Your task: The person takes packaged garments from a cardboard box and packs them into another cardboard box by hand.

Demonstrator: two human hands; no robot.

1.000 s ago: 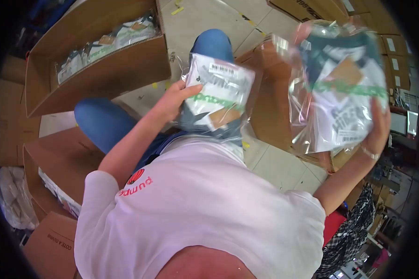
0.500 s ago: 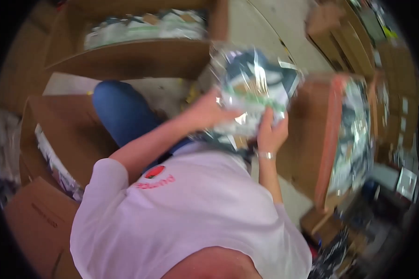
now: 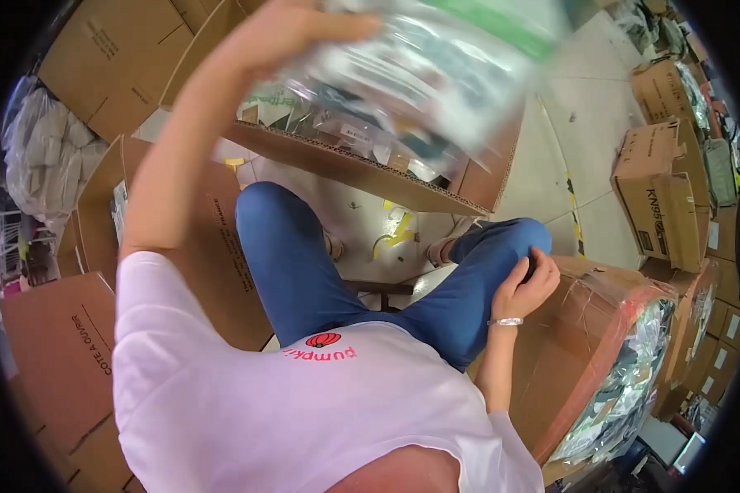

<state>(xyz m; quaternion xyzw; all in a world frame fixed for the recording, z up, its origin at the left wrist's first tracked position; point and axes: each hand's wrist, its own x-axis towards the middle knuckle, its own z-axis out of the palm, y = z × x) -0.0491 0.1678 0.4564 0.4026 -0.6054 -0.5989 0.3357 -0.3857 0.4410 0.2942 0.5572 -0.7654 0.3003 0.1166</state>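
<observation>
My left hand [image 3: 292, 37], at the top of the view, grips a clear plastic bag [image 3: 436, 78] of folded dark and white items with a green stripe. The bag is blurred and hangs above the open cardboard box [image 3: 337, 156] in front of me. Packed pieces [image 3: 353, 135] in clear wrap show inside that box, partly covered by the bag. My right hand [image 3: 532, 283], with a bracelet at its wrist, lies loosely on my right knee, fingers apart and holding nothing.
At my right stands a carton [image 3: 575, 345] beside a plastic-wrapped bundle [image 3: 617, 394]. Another open carton [image 3: 197, 246] and a closed one [image 3: 57, 337] are at my left. A KN95 carton [image 3: 662, 193] stands farther right. Yellow tape scraps [image 3: 399, 230] lie on the floor.
My left hand has carried the bag forward and up over the front box. My right hand has let go of the bag and come down on my knee. The view has shifted.
</observation>
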